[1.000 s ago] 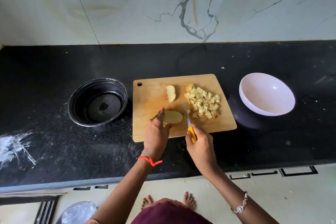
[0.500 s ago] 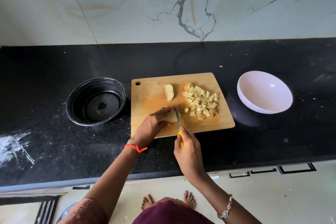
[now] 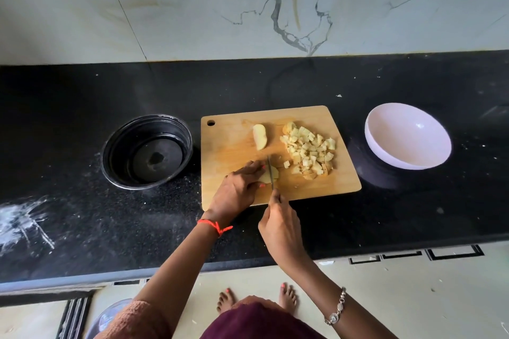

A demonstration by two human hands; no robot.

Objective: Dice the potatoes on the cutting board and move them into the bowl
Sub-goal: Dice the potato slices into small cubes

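I see the left hand (image 3: 237, 190) curled over a potato piece (image 3: 268, 177), holding it down on the cutting board (image 3: 228, 146). The right hand (image 3: 281, 226) grips the knife (image 3: 270, 170), and its blade is on that piece. The potato cubes (image 3: 309, 150) lie in a pile near the board's right side. The white bowl (image 3: 407, 135) sits on the counter, right of the board.
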